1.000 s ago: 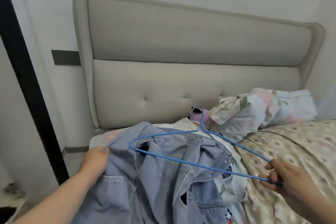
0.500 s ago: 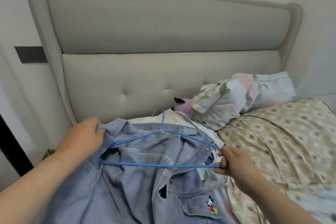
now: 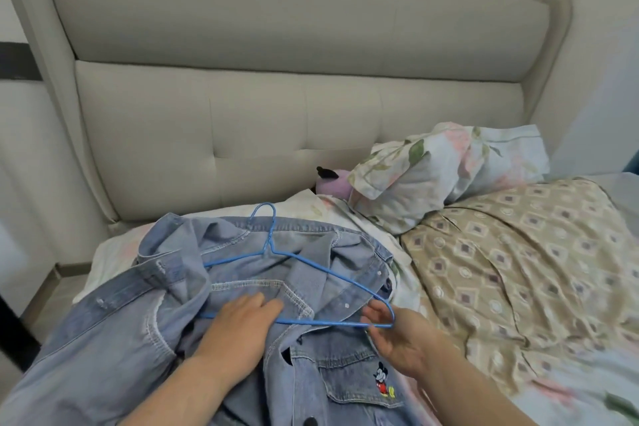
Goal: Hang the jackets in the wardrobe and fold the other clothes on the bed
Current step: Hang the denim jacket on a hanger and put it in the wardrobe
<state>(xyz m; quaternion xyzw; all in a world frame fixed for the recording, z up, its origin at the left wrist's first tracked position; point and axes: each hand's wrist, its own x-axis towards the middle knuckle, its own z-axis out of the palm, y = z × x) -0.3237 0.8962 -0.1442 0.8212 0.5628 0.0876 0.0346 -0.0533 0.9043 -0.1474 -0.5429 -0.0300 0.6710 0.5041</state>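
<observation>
A light blue denim jacket (image 3: pixel 145 328) with a cartoon mouse on its chest pocket lies open at the bed's left side. A blue wire hanger (image 3: pixel 311 266) lies on top of it, hook pointing toward the headboard. My left hand (image 3: pixel 242 325) rests flat on the jacket's inner collar area, over the hanger's bottom bar. My right hand (image 3: pixel 390 335) pinches the hanger's right corner between thumb and fingers.
A floral pillow (image 3: pixel 446 166) and a purple plush toy (image 3: pixel 332 183) sit against the padded beige headboard (image 3: pixel 276 79). A patterned beige quilt (image 3: pixel 525 270) covers the bed to the right. The floor and a dark vertical frame show at the left edge.
My left hand let go of the jacket's left shoulder and moved right onto the collar area. The hanger slid further onto the jacket, and my right hand stayed at its right corner.
</observation>
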